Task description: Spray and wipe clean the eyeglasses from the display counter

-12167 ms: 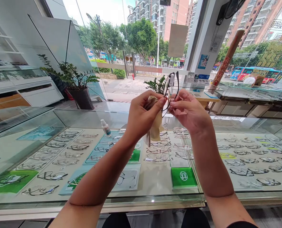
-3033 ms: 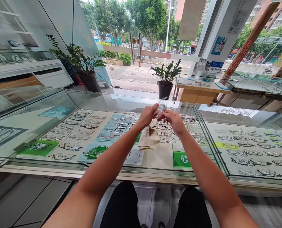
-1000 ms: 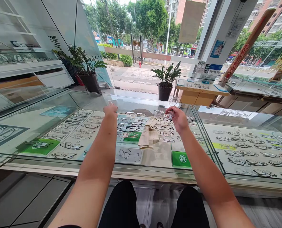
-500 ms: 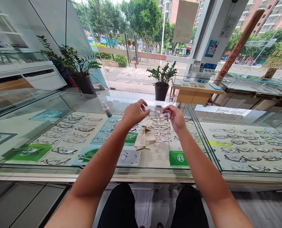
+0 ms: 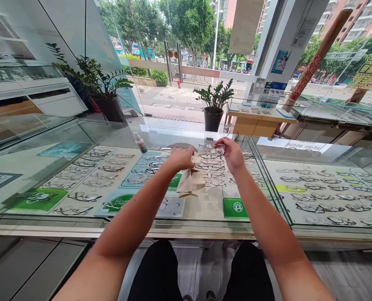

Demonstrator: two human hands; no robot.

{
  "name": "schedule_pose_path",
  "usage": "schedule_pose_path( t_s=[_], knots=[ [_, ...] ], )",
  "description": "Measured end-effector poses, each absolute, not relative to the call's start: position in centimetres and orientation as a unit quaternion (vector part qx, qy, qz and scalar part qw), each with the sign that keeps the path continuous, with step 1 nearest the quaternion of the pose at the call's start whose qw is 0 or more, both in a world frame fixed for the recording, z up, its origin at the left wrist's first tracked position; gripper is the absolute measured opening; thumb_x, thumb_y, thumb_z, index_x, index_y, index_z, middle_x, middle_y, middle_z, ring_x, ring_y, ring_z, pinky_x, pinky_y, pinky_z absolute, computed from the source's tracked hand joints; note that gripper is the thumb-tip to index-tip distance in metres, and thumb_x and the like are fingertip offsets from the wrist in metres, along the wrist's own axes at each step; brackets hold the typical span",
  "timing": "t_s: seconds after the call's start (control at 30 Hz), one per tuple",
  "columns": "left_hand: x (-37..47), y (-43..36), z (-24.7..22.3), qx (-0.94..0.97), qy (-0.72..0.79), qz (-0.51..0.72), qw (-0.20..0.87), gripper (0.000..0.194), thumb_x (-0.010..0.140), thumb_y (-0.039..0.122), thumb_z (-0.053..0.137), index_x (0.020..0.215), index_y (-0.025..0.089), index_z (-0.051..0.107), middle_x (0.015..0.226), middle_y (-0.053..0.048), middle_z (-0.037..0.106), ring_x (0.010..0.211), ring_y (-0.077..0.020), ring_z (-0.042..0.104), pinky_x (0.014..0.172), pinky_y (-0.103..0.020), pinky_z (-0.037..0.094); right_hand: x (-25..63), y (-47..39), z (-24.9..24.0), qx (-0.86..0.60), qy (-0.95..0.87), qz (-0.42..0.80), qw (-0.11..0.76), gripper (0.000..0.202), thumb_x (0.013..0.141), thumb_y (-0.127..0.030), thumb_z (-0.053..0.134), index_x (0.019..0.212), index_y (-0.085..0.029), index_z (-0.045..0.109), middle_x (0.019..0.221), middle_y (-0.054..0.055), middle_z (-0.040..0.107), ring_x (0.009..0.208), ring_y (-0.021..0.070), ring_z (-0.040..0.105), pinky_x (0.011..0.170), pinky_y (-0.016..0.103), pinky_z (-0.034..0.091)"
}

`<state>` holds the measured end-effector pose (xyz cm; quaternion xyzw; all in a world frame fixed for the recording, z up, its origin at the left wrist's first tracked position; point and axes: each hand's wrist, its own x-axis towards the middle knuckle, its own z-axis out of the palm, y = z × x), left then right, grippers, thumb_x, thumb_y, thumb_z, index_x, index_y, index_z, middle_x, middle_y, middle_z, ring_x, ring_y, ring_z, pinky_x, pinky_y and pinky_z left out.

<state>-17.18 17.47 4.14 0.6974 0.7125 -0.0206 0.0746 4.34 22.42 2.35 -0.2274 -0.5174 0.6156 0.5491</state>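
My right hand (image 5: 234, 156) is closed on a pair of eyeglasses (image 5: 220, 149), held up over the glass counter with one clear lens beside the fingertips. Thin dark frame parts stick up past the hand. To the left, my left hand (image 5: 182, 159) is down at the upper end of a beige cleaning cloth (image 5: 190, 184), its fingers pinched on the fabric. The lower part of the cloth hangs or lies in folds toward me; which one I cannot tell.
A small spray bottle (image 5: 140, 143) stands on the glass counter (image 5: 205, 228) at the back left. Beneath the glass are rows of eyeglass frames (image 5: 212, 168) and a green box (image 5: 236, 207). Potted plants (image 5: 213, 119) stand beyond the counter.
My left hand has come down from above the cloth and its fingers have closed on the cloth's upper end. My right hand keeps the eyeglasses in nearly the same place.
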Motion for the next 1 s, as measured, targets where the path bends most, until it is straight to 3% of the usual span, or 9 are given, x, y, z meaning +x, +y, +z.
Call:
schedule_pose_path(
  t_s=[0.2, 0.37, 0.47, 0.63, 0.8, 1.0],
  knots=[
    [-17.8, 18.3, 3.6, 0.684, 0.725, 0.009, 0.076, 0.047, 0.085, 0.019, 0.068, 0.132, 0.021, 0.074, 0.136, -0.016, 0.08, 0.129, -0.0373, 0.072, 0.108, -0.046, 0.051, 4.3, 22.3, 2.4, -0.231, -0.517, 0.616, 0.548, 0.024, 0.084, -0.044, 0.072, 0.081, -0.022, 0.08, 0.093, 0.004, 0.077, 0.088, 0.0183, 0.069, 0.068, 0.029, 0.046],
    [-17.9, 18.6, 3.2, 0.674, 0.734, 0.041, 0.075, 0.027, 0.078, 0.016, 0.07, 0.102, 0.021, 0.083, 0.118, -0.017, 0.083, 0.113, -0.0381, 0.076, 0.093, -0.041, 0.054, 4.2, 22.2, 2.5, -0.233, -0.521, 0.612, 0.548, 0.024, 0.084, -0.044, 0.071, 0.08, -0.022, 0.081, 0.093, 0.005, 0.077, 0.088, 0.0187, 0.069, 0.068, 0.029, 0.045],
    [-17.9, 18.7, 3.3, 0.663, 0.741, 0.08, 0.066, 0.016, 0.085, 0.02, 0.065, 0.091, 0.021, 0.08, 0.109, -0.017, 0.083, 0.104, -0.0359, 0.075, 0.085, -0.038, 0.051, 4.2, 22.2, 2.5, -0.229, -0.522, 0.61, 0.55, 0.025, 0.085, -0.044, 0.071, 0.08, -0.022, 0.082, 0.093, 0.005, 0.077, 0.088, 0.0188, 0.069, 0.069, 0.03, 0.045],
    [-18.4, 18.9, 4.2, 0.635, 0.745, 0.196, 0.065, 0.03, 0.102, 0.036, 0.049, 0.087, 0.021, 0.069, 0.101, -0.015, 0.078, 0.089, -0.0288, 0.068, 0.071, -0.035, 0.042, 4.3, 22.3, 2.4, -0.227, -0.524, 0.61, 0.549, 0.024, 0.085, -0.044, 0.072, 0.081, -0.022, 0.082, 0.093, 0.005, 0.077, 0.09, 0.0196, 0.069, 0.071, 0.03, 0.046],
    [-19.0, 18.8, 5.4, 0.542, 0.682, 0.459, 0.174, 0.033, 0.096, 0.036, 0.061, 0.067, 0.021, 0.055, 0.067, -0.002, 0.055, 0.067, -0.0189, 0.048, 0.064, -0.032, 0.031, 4.3, 22.1, 2.4, -0.233, -0.537, 0.61, 0.534, 0.025, 0.087, -0.046, 0.071, 0.083, -0.023, 0.082, 0.096, 0.005, 0.077, 0.091, 0.0195, 0.069, 0.071, 0.03, 0.046],
    [-18.7, 18.6, 6.5, 0.395, 0.533, 0.635, 0.396, 0.01, 0.09, 0.023, 0.066, 0.082, 0.019, 0.063, 0.066, 0.003, 0.054, 0.058, -0.0138, 0.046, 0.056, -0.025, 0.035, 4.1, 21.6, 2.7, -0.212, -0.553, 0.623, 0.511, 0.026, 0.086, -0.047, 0.072, 0.083, -0.023, 0.083, 0.098, 0.006, 0.077, 0.093, 0.0198, 0.069, 0.075, 0.031, 0.048]
  ],
)
